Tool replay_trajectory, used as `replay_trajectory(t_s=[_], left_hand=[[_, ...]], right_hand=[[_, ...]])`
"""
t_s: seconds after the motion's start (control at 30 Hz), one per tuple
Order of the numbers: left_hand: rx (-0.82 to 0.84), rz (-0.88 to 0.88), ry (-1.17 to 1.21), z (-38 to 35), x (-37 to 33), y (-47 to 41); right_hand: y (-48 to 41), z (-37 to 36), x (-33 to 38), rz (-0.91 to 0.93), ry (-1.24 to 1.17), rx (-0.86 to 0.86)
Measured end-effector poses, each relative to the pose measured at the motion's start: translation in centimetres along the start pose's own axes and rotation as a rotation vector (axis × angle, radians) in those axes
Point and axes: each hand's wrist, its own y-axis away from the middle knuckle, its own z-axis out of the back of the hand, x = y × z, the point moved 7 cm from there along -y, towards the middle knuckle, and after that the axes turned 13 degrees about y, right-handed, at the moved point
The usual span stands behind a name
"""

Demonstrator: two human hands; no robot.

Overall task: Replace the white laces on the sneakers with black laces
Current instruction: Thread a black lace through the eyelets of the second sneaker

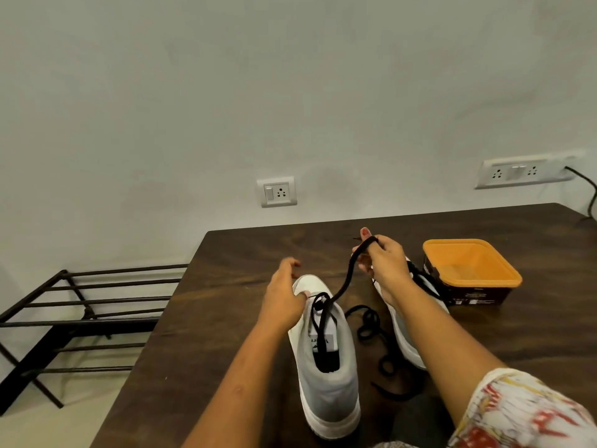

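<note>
A grey and white sneaker (326, 376) stands on the dark wooden table (206, 318), toe pointing away from me. My left hand (284, 299) rests on its toe end, thumb pressed near the front eyelets. A black lace (347, 276) runs up from those eyelets to my right hand (382, 263), which pinches it raised above the table. The lace's other end drops into the shoe's opening. A second sneaker (403, 331) lies behind my right forearm, with a black lace (426, 282) in its eyelets. More black lace (371, 324) lies coiled on the table between the two shoes.
An orange square tub (471, 270) with a dark lower part sits at the right of the table. A black metal rack (74, 312) stands on the floor to the left. Wall sockets (279, 191) are mounted behind the table, and a black cable (591, 195) hangs at the far right.
</note>
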Motion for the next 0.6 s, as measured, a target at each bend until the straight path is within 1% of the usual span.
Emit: replay_trajectory(t_s=[0.07, 0.1, 0.13, 0.2, 0.27, 0.3, 0.33, 0.4, 0.5, 0.6], left_hand=[[0.063, 0.021, -0.185, -1.3, 0.7, -0.1], [0.091, 0.031, -0.269, -2.0, 0.7, -0.1], [0.114, 0.045, -0.331, -2.7, 0.8, -0.2], [0.149, 0.077, -0.410, -3.7, 0.8, -0.3], [0.130, 0.096, -0.474, -3.8, 0.4, -0.4], [0.109, 0.093, -0.522, -3.8, 0.2, -0.4], [0.087, 0.088, -0.576, -3.8, -0.1, -0.5], [0.059, 0.093, -0.648, -4.1, -0.4, -0.3], [0.044, 0.160, -0.636, -4.4, 0.0, -0.6], [0.048, 0.290, -0.558, -4.4, 0.9, -0.8]], right_hand=[[-0.1, -0.3, -0.5, -0.028, 0.081, 0.020], [-0.1, -0.6, -1.1, -0.040, 0.196, 0.058], [-0.1, -1.0, -1.9, -0.049, 0.338, 0.122], [0.1, -2.4, -4.2, -0.063, 0.611, 0.312], [0.9, -3.9, -5.8, -0.040, 0.789, 0.499], [1.3, -4.4, -5.9, -0.022, 0.811, 0.541], [1.4, -4.8, -5.5, -0.002, 0.797, 0.542], [1.5, -5.2, -4.5, 0.015, 0.727, 0.489], [1.7, -5.8, -4.4, -0.018, 0.696, 0.528], [2.2, -6.0, -4.9, -0.082, 0.687, 0.597]])
